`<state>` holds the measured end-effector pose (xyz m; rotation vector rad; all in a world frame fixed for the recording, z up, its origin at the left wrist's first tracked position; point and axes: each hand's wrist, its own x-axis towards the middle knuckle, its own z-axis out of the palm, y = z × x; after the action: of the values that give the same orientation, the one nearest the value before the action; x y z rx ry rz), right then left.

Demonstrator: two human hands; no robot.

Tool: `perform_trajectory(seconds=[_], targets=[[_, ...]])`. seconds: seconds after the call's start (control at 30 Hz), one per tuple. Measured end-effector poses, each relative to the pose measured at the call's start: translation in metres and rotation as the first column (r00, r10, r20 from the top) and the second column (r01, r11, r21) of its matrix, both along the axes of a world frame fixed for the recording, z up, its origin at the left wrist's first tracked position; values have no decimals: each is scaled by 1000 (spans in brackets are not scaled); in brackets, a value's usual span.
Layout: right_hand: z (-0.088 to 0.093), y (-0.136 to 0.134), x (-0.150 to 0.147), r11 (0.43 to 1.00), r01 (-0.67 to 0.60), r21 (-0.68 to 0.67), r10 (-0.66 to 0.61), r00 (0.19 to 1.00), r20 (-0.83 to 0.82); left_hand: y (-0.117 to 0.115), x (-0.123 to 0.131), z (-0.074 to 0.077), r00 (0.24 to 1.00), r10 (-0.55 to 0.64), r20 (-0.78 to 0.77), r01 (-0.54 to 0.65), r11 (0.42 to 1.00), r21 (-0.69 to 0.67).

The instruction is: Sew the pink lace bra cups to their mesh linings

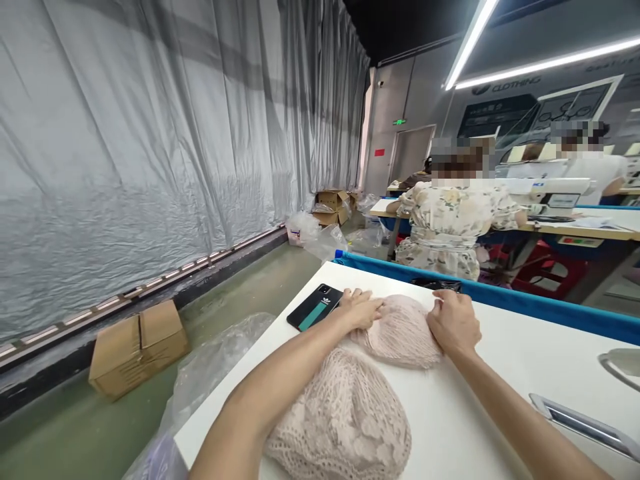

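Knit piece, pale pink, far one [400, 330]: one, lying on the table [480, 413] toward its far edge, between the two hands.

Left hand [361, 310]: at that piece's left side, fingers slightly apart and laid on the knit; whether they pinched it could not be told.

Right hand [456, 323]: at the piece's right side, fingers curled together; a clamp on the fabric's edge could not be confirmed.

Knit piece, openwork, near one [345, 413]: one, bunched, under the left forearm's side, toward the table's near-left corner.

Phone [314, 308]: one, dark with a green stripe, by the left edge near the far-left corner, just beside the left hand.

Risks, as judged: a leftward sweep of the left hand could have pushed the phone over the left edge; an uneven pull could have stretched the loose knit; the left forearm could have dragged the near piece.

Containers: blue cloth trough [525, 303], along the far edge, interior mostly hidden; black plastic [440, 285] at it, whether inside unclear. Cardboard box [137, 353], on the floor beyond the left edge, contents not visible. Clear plastic bag [220, 353], beside the left edge, contents unclear.
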<state>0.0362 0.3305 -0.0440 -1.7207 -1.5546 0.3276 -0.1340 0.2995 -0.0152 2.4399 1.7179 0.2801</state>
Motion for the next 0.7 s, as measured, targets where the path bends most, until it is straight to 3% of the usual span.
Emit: perform_trajectory(seconds=[0.1, 0.17, 0.23, 0.27, 0.33, 0.47, 0.7], targets=[[13, -50, 1, 952, -266, 152, 267, 964, 13, -45, -1, 25, 999, -6, 35, 3, 997, 78], [16, -95, 2, 842, -518, 151, 517, 854, 47, -88, -5, 36, 994, -88, 66, 83, 994, 68], [12, -138, 3, 730, -671, 127, 669, 740, 65, -129, -10, 38, 983, -153, 96, 152, 988, 20], [8, -156, 3, 700, -705, 111, 702, 708, 69, -145, -11, 35, 974, -158, 160, 166, 985, -42], [-1, -180, 5, 693, -715, 93, 712, 699, 72, -167, -13, 27, 971, -136, 196, 151, 987, -62], [-17, -193, 6, 733, -676, 83, 668, 737, 100, -174, -15, 14, 946, -73, 316, 78, 997, -2], [-22, -188, 4, 733, -668, 127, 641, 741, 201, -174, -23, 13, 802, -6, 597, 33, 999, -34]])
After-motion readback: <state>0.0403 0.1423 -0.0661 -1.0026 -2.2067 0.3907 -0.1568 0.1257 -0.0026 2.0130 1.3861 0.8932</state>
